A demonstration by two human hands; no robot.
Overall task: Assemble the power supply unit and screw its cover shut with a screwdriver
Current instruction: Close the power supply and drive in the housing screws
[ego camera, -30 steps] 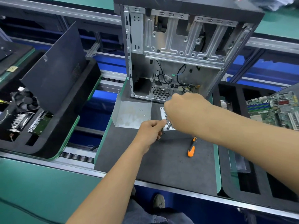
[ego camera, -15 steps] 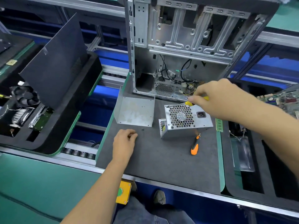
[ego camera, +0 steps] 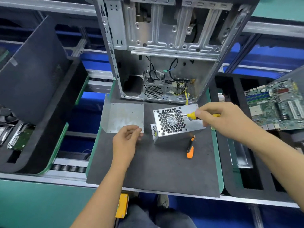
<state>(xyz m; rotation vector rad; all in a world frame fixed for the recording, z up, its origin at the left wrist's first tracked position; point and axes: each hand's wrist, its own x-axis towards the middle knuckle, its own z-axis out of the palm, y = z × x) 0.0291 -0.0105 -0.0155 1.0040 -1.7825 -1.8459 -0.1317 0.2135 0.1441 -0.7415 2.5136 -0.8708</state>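
At the centre of the frame the power supply unit point(ego camera: 176, 123) is seen resting on the dark foam bench point(ego camera: 153, 167), honeycomb fan grille upward, with no legible brand or label. A yellow-handled screwdriver point(ego camera: 192, 115) is held closed in the right hand point(ego camera: 220, 119), its shaft laid across the grille. The left hand point(ego camera: 126, 142) is loosely curled, nothing visibly gripped, beside the bent metal cover point(ego camera: 123, 118); an orange-handled screwdriver point(ego camera: 190, 148) lies below the unit.

Two screwdrivers point(ego camera: 190, 115) point(ego camera: 190, 148) — 1 gripped, 1 just below the grip — one PSU point(ego camera: 174, 123), 1 bent cover plate point(ego camera: 122, 117), 1 PC case point(ego camera: 164, 46), 1 motherboard point(ego camera: 276, 104).
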